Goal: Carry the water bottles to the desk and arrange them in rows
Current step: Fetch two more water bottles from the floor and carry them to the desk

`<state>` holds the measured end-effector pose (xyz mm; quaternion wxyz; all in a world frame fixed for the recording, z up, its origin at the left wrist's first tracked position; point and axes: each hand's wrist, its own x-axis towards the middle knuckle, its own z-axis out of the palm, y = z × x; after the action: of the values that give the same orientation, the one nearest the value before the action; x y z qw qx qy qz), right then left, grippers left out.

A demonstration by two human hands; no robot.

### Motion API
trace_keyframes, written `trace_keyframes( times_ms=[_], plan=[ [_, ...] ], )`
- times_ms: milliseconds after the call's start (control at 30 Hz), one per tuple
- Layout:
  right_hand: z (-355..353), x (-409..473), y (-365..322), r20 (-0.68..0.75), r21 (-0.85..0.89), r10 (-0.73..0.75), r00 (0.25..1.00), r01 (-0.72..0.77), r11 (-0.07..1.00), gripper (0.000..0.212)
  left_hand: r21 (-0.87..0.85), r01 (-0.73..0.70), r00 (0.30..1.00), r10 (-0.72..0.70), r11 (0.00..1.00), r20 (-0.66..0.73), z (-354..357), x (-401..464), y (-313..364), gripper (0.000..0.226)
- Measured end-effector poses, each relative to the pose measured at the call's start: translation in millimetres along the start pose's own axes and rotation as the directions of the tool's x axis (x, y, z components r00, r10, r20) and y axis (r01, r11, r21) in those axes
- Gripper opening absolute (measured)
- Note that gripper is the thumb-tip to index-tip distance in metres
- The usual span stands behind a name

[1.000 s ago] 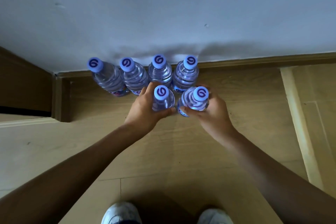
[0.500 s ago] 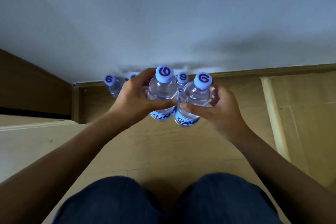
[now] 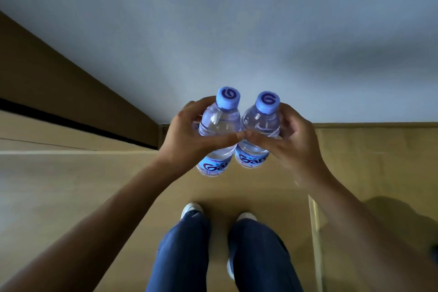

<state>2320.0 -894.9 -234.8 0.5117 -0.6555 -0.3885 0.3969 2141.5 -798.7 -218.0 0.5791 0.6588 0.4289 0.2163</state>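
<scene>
Two clear water bottles with light blue caps and blue labels are up in the air in front of me, side by side and touching. My left hand (image 3: 187, 135) grips the left bottle (image 3: 219, 125) round its body, thumb across the front. My right hand (image 3: 294, 142) grips the right bottle (image 3: 262, 123) the same way. Both thumbs nearly meet between the bottles. The other bottles on the floor are hidden behind my hands, and no desk is in view.
A white wall (image 3: 213, 31) stands straight ahead with a wooden skirting board (image 3: 367, 125) along its foot. A brown wooden panel (image 3: 59, 83) runs along the left. My legs in blue trousers (image 3: 213, 256) and white shoes stand on the wooden floor (image 3: 71, 185).
Both hands have lifted the two bottles well off the floor as I stood up. The view has risen, and the bottles left by the wall have dropped out of sight.
</scene>
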Motion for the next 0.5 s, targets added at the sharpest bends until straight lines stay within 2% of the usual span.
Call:
trace_keyframes(
  times_ms=[133, 233, 500],
  plan=[
    [-3.6, -20.6, -98.4, 0.023, 0.01, -0.019, 1.0, 0.019, 1.0, 0.037, -0.026, -0.001, 0.997, -0.001, 1.0, -0.073, -31.0, -41.6, 88.1, 0.055],
    [-4.7, -36.2, -155.4, 0.062, 0.057, -0.005, 0.998, 0.002, 0.998, 0.033, -0.108, 0.018, 0.992, -0.032, 0.994, -0.125, -49.8, -73.6, 136.0, 0.052],
    [11.2, -71.7, -256.9, 0.252, 0.037, -0.086, 0.964, 0.079, 0.996, 0.027, -0.233, -0.042, 0.96, -0.026, 0.971, -0.279, -83.4, -164.4, 207.6, 0.045]
  ],
)
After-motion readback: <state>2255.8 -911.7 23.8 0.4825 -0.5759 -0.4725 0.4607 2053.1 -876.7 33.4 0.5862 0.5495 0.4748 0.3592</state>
